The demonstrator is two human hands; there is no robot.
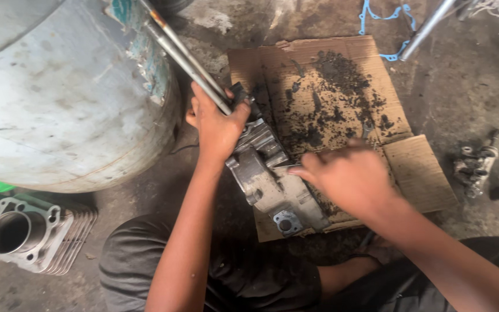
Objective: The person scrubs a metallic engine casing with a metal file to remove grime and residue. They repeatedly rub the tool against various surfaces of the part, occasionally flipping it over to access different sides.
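The left hand point(218, 124) grips the metal engine casing point(272, 182) on the greasy cardboard point(342, 98), while the blurred right hand point(347, 176), grip unclear, hovers over it; oily grit could make it slip.

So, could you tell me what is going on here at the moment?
A person sits on the floor over a sheet of cardboard strewn with dark grime. The left hand steadies the upper end of a grey metal engine casing lying on it, while the right hand is at the casing's near side, blurred. A finned cylinder block lies to the left, beside a big drum.
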